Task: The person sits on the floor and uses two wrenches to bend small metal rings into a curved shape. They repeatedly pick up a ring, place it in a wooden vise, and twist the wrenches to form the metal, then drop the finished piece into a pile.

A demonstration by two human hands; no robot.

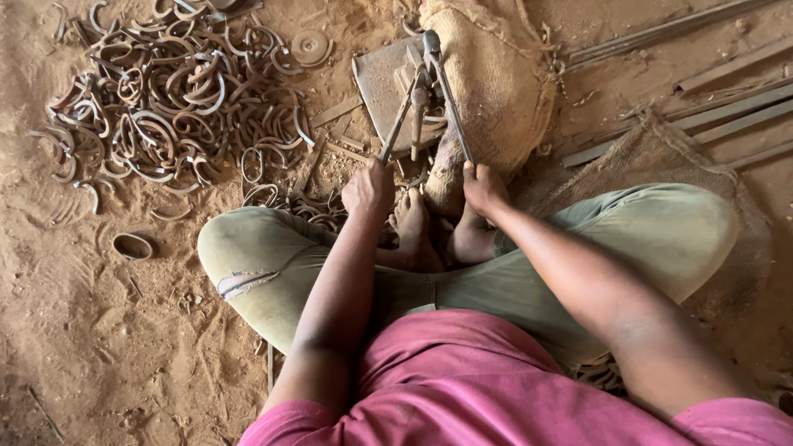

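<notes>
Rusty iron is everywhere on this dirt floor; the person sits cross-legged in olive trousers with a long-handled metal cutter [425,91] standing out from between the bare feet [410,223]. Each hand is wrapped in a fist round one handle: the left hand [369,189] closed on the left handle, the right hand [483,188] closed on the right one; the handles splay apart toward the hands and meet at the pivot further out. The tool's head lies over a flat metal plate [382,83] on the ground, just beside a stuffed burlap sack [496,83].

To work it well, I'd judge, the handles should be drawn together evenly, with the head kept flat on the plate and the feet bracing the base so it cannot skid in the sand; toes sit close to the handles and want minding.

The cutter looks worn, dull grey-brown, its handles thin and straight; whatever sits between its blades is too small to tell. A heap of curved metal strips [178,91] lies well apart at upper left; straight bars [710,107] lie at upper right.
</notes>
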